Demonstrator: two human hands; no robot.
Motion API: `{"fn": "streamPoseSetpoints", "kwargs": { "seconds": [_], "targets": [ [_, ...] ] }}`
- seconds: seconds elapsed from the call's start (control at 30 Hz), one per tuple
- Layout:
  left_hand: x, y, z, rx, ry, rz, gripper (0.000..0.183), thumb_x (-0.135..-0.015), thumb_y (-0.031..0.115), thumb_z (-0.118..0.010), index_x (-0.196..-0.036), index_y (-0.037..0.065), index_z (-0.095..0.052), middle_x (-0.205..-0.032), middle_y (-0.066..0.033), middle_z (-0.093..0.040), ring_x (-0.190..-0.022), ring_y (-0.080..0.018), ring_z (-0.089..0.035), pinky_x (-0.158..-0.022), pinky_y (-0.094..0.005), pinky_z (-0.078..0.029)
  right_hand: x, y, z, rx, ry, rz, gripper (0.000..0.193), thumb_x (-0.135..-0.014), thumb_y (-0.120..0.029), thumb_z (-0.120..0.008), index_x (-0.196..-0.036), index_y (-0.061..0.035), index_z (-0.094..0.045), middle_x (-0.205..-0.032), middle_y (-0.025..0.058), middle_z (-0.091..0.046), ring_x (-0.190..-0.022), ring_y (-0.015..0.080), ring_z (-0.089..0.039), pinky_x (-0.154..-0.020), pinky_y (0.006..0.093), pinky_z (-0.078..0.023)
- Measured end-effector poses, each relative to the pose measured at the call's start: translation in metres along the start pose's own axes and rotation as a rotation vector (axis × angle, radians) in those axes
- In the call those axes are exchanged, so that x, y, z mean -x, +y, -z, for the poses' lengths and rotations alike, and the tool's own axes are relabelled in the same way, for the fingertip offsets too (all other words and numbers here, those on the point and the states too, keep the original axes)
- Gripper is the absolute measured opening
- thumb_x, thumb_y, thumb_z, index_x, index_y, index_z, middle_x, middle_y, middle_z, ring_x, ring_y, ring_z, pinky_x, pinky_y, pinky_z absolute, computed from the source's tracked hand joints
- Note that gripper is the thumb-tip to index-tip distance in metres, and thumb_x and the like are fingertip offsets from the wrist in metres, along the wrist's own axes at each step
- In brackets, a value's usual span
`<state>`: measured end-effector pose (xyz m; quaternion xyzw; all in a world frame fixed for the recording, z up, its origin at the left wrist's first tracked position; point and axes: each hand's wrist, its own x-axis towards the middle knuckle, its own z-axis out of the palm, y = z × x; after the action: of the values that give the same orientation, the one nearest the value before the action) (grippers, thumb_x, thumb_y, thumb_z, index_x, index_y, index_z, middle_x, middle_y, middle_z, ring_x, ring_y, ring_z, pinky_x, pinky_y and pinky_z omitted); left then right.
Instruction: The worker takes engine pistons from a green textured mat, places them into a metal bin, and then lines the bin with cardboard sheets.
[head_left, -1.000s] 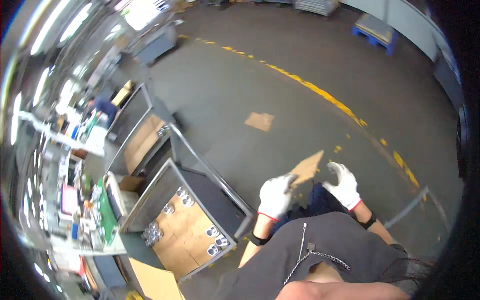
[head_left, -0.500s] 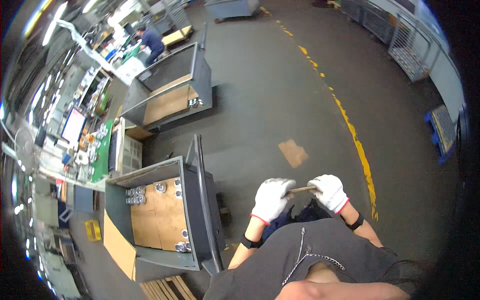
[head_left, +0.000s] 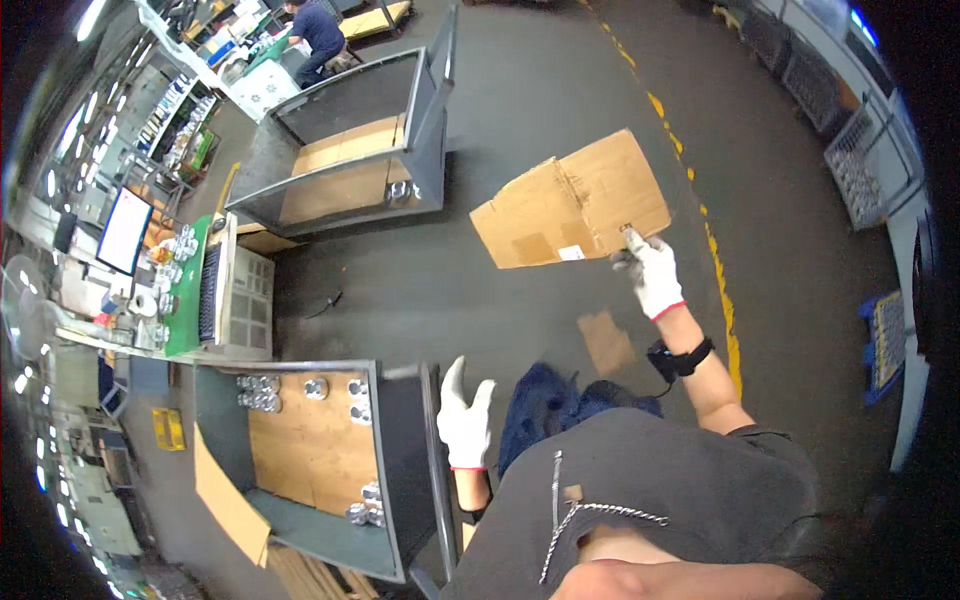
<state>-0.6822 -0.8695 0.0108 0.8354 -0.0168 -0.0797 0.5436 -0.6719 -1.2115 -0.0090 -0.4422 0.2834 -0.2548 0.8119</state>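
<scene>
My right hand [head_left: 650, 272], in a white glove with a red cuff, pinches the lower right edge of a large flat cardboard sheet [head_left: 540, 220]. The sheet is creased across the middle, has a small white label and hangs out in front of me above the floor. Beside the near metal cart my left hand [head_left: 465, 418], gloved alike, has its thumb and fingers apart and holds nothing. The near grey cart [head_left: 385, 480] is lined with cardboard and carries several shiny round metal parts [head_left: 258, 393] in its corners.
A second grey cart [head_left: 430, 170] with cardboard and metal parts stands farther ahead. At the left is a desk with a monitor [head_left: 124, 230] and green mat. A co-worker [head_left: 318, 38] sits far off. A small cardboard piece [head_left: 605, 343] lies on the floor. Wire cages line the right.
Both hands gripped a cardboard piece edge-on before me. Now my left hand has let go and moved left toward the cart, while my right hand has swung the sheet forward, its broad face showing.
</scene>
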Motion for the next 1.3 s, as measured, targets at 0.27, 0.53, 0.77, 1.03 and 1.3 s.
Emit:
{"fn": "streamPoseSetpoints", "kwargs": {
  "seconds": [0.27, 0.53, 0.77, 1.03, 1.3],
  "targets": [
    [-0.120, 0.008, 0.003, 0.153, 0.007, 0.096, 0.059, -0.086, 0.023, -0.070, -0.136, 0.000, -0.049, -0.137, -0.0185, -0.053, -0.129, -0.0275, -0.050, -0.109, -0.0352, -0.037, -0.122, 0.000, -0.137, -0.163, -0.241, -0.274, 0.021, -0.094, -0.022, -0.064, -0.107, -0.0059, -0.057, -0.089, 0.0048, -0.061, -0.073, 0.0174, -0.061, -0.061, 0.0275, -0.050],
    [-0.250, 0.011, 0.023, 0.171, 0.242, 0.198, 0.061, -0.083, 0.017, -0.072, -0.137, 0.001, -0.048, -0.139, -0.0173, -0.052, -0.127, -0.0258, -0.051, -0.106, -0.0350, -0.039, -0.262, 0.058, -0.267, -0.207, -0.474, -0.478, 0.020, -0.094, -0.018, -0.064, -0.107, -0.0036, -0.059, -0.093, 0.0071, -0.064, -0.072, 0.0162, -0.062, -0.061, 0.0281, -0.052],
    [-0.413, 0.070, 0.039, -0.316, 0.327, 0.044, 0.102, -0.070, 0.036, -0.083, -0.149, 0.003, -0.028, -0.148, -0.0210, -0.040, -0.133, -0.0330, -0.044, -0.106, -0.0364, -0.040, -0.321, 0.084, -0.426, 0.229, -0.629, -0.404, 0.031, -0.091, -0.021, -0.067, -0.110, 0.0032, -0.064, -0.087, 0.0078, -0.069, -0.068, 0.0126, -0.064, -0.060, 0.0253, -0.052],
    [-0.571, -0.078, 0.070, 0.203, 0.729, 0.111, 0.085, -0.085, 0.040, -0.067, -0.149, 0.000, -0.027, -0.138, -0.0219, -0.051, -0.120, -0.0314, -0.056, -0.100, -0.0403, -0.046, -0.253, 0.124, -0.596, 0.894, -1.360, 0.603, 0.037, -0.081, -0.044, -0.066, -0.097, -0.0102, -0.070, -0.086, 0.0118, -0.068, -0.083, 0.0317, -0.065, -0.074, 0.0402, -0.052],
    [-0.671, -0.076, 0.243, 1.100, 0.875, 0.078, 0.046, -0.088, 0.021, -0.070, -0.129, 0.006, -0.054, -0.124, -0.0097, -0.061, -0.110, -0.0258, -0.060, -0.094, -0.0440, -0.050, -0.313, 0.247, -0.667, 0.960, -1.500, 0.619, 0.043, -0.084, -0.043, -0.063, -0.114, -0.0125, -0.065, -0.108, 0.0130, -0.065, -0.102, 0.0320, -0.062, -0.088, 0.0429, -0.049]
  ]
}}
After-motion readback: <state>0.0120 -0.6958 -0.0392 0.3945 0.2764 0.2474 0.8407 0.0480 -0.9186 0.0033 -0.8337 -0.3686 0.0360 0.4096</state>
